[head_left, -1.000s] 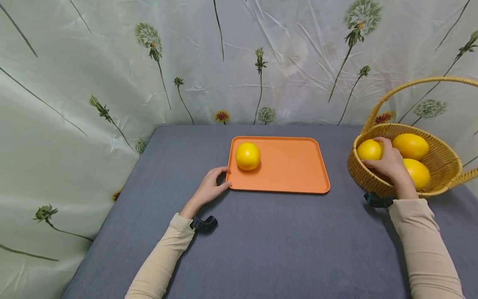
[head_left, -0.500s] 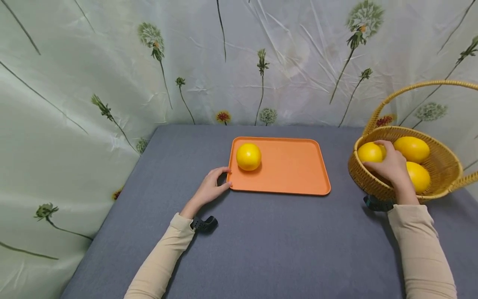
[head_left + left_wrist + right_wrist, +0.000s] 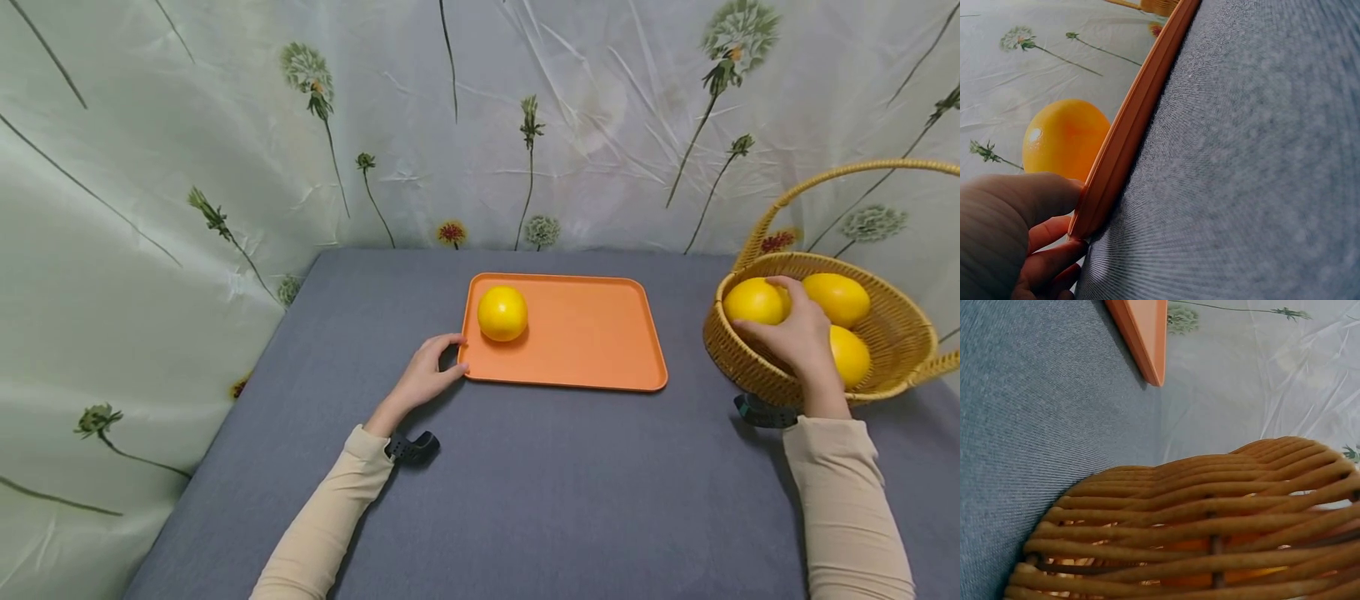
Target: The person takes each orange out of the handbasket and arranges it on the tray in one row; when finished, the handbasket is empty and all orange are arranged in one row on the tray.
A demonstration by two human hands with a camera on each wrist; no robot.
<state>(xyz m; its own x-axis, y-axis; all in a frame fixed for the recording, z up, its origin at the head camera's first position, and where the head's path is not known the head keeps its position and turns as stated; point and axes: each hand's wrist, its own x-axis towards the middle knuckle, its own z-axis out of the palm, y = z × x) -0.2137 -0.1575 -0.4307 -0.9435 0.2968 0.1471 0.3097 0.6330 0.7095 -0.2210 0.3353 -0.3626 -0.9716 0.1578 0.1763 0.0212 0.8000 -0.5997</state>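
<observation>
My left hand (image 3: 423, 375) holds the left end of an orange tray (image 3: 592, 333), its thumb and fingers at the rim near the front corner. On the tray's left part sits a round, glossy yellow orange (image 3: 502, 313). Over at the right my right hand (image 3: 802, 332) reaches into a wicker basket (image 3: 738, 367) and grips another orange (image 3: 753, 302) against its left side. Two more oranges lie beside that hand, one at the back (image 3: 837, 298) and one partly hidden by the wrist (image 3: 850, 357). In the right wrist view the basket's woven wall (image 3: 1210, 519) hides the hand.
The basket's tall handle (image 3: 825, 175) arches above it and leaves the frame at right. A grey-blue cloth (image 3: 562, 483) covers the table. Behind and to the left hangs a pale curtain (image 3: 420, 83) printed with dandelions.
In the basket, my right hand and the orange in it have shifted slightly right and up. My left hand and the tray stay put; the whole view has drifted slightly.
</observation>
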